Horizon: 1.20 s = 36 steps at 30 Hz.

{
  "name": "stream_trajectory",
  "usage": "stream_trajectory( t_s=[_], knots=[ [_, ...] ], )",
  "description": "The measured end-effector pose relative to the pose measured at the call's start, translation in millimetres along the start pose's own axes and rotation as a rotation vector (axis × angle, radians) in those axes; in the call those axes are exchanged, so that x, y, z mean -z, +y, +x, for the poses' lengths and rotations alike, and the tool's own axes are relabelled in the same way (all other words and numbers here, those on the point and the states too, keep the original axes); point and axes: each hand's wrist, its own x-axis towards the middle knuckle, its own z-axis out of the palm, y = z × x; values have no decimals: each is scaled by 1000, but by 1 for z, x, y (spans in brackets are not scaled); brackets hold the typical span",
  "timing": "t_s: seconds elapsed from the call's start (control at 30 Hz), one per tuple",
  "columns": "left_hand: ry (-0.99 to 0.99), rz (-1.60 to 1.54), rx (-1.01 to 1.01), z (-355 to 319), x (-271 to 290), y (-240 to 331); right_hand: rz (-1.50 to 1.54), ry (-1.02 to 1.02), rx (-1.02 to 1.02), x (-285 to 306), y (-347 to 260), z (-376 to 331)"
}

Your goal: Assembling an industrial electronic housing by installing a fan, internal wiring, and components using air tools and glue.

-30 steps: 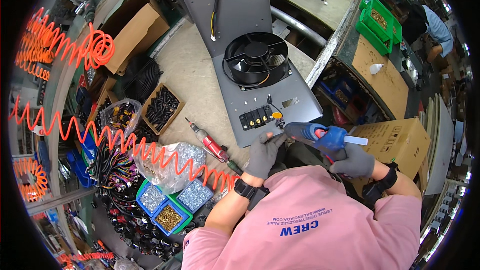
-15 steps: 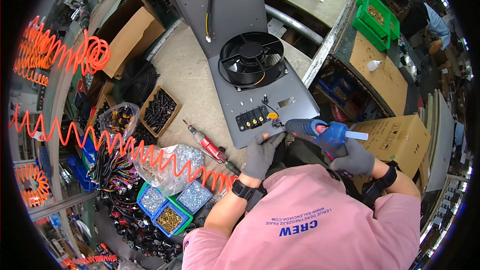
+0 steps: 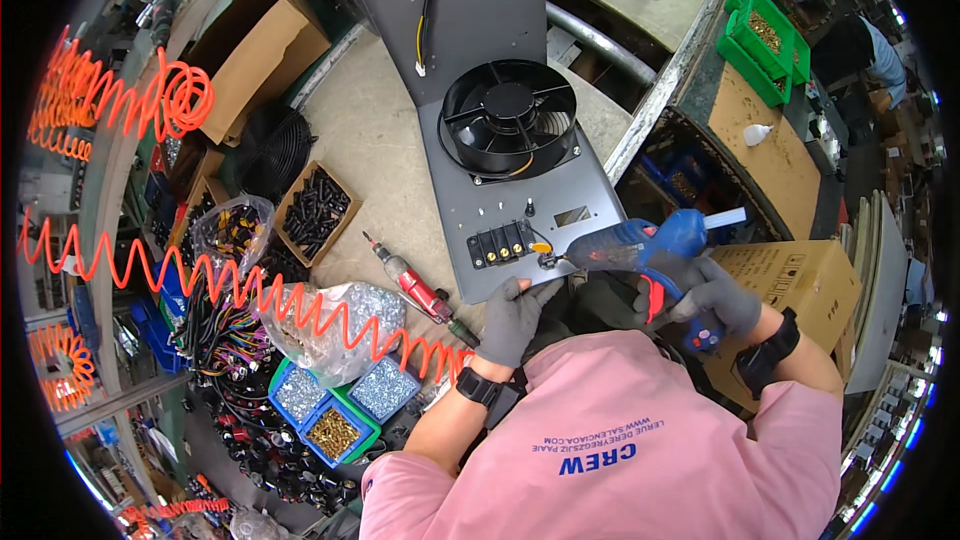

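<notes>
My right hand (image 3: 728, 292), in a grey glove, is wrapped round the handle of a blue hot glue gun (image 3: 612, 245) with a red trigger. A white glue stick (image 3: 725, 218) juts from its rear. The gun's nozzle is at a small metal part (image 3: 547, 261) near the close edge of a grey metal panel (image 3: 455, 195). My gloved left hand (image 3: 513, 322) grips that edge, a bare thumb tip showing. Beside the nozzle sit a yellow disc (image 3: 541, 248) and a black terminal block (image 3: 502, 243) with brass screws. Farther up the panel is a black fan (image 3: 508, 107).
A red power screwdriver (image 3: 418, 290) lies left of the panel, on an orange coiled hose (image 3: 290, 292). Around it are a box of black parts (image 3: 352, 208), a bag of screws (image 3: 345, 345) and blue screw bins (image 3: 335, 455). At right stand a carton (image 3: 835, 285) and green bins (image 3: 735, 40).
My right hand has turned the glue gun: its rear swings away from me, its nozzle moves slightly left, and the trigger and handle now show. My left hand stays at the panel edge.
</notes>
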Motion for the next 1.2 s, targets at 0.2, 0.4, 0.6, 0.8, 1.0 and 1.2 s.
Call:
stream_trajectory(
  t_s=[0.2,0.4,0.6,0.8,1.0,1.2],
  knots=[
    [52,-55,4,-5,30,9,-130,-205,-138,12,-44,46],
    [93,-4,-49,-8,43,12,-357,-363,-299,3,-83,118],
    [73,35,-70,-10,41,12,-674,-450,-502,-23,-97,174],
    [103,-12,-96,-7,45,9,-831,-439,-633,-24,-94,195],
    [121,-5,-86,-6,45,8,-729,-453,-595,-26,-95,190],
    [81,24,-51,-7,46,10,-673,-425,-589,-17,-94,176]
  ],
)
